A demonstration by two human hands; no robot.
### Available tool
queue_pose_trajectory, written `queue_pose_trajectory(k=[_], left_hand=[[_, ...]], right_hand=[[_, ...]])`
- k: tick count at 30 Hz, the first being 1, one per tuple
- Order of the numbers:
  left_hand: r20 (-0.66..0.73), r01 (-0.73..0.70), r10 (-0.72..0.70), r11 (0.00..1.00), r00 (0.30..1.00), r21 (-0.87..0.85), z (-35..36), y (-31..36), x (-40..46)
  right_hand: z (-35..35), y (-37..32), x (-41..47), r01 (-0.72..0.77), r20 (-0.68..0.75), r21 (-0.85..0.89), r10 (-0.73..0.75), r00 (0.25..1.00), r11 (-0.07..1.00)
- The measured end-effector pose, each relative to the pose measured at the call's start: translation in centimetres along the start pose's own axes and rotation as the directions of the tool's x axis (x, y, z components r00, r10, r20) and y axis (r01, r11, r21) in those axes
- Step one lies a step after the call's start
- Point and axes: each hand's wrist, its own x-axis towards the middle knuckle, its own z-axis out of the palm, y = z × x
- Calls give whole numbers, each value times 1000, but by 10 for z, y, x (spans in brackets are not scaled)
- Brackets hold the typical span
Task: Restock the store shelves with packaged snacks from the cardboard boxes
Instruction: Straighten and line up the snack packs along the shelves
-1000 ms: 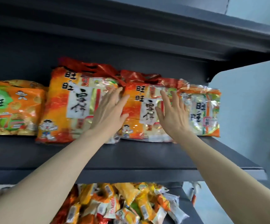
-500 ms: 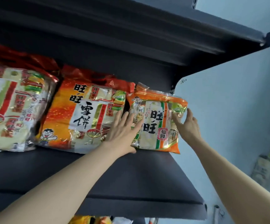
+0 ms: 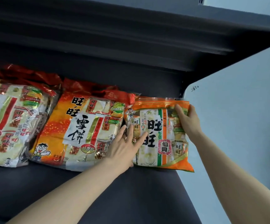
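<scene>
Three snack bags lean along the back of a dark shelf. The rightmost, an orange senbei bag with green and white stripes, sits at the shelf's right end. My right hand grips its upper right edge, thumb on the front. My left hand lies flat with straight fingers across its lower left corner and the edge of the neighbouring orange-red rice cracker bag. A third, similar bag stands at the far left, partly cut off by the frame.
Another dark shelf overhangs closely above the bags. A pale blue wall lies just past the shelf's right edge. Bare shelf surface stretches in front of the bags.
The view has swung right and closer. My right hand moved from the bag's right side to gripping its upper right edge. My left hand stays flat at the bag's left.
</scene>
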Motion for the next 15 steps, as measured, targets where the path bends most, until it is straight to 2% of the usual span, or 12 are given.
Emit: queue_pose_trajectory(k=[2,4,6,7,9,11,13,15], left_hand=[[20,-20,22,996,1000,-86,2,2,-1],[56,4,10,971,998,-241,2,7,-1],[123,126,-76,870,990,-476,1,13,-2],[161,200,-131,800,978,-565,0,15,-1],[220,316,-227,699,949,-641,-2,17,5],[257,373,-271,653,928,-659,0,16,14],[253,375,-276,653,927,-658,3,17,23],[199,321,-252,708,947,-629,8,21,28]], right_hand=[[1,3,-2,-74,68,57,70,995,996],[1,16,-10,-144,108,214,124,986,966],[3,27,-25,-158,83,327,138,987,932],[6,31,-33,-149,63,324,136,989,934],[13,33,-48,-84,-72,152,96,993,985],[18,31,-61,42,-197,-89,-58,979,995],[21,28,-71,226,-138,-251,-266,954,941],[27,33,-76,374,-17,-470,-432,902,799]])
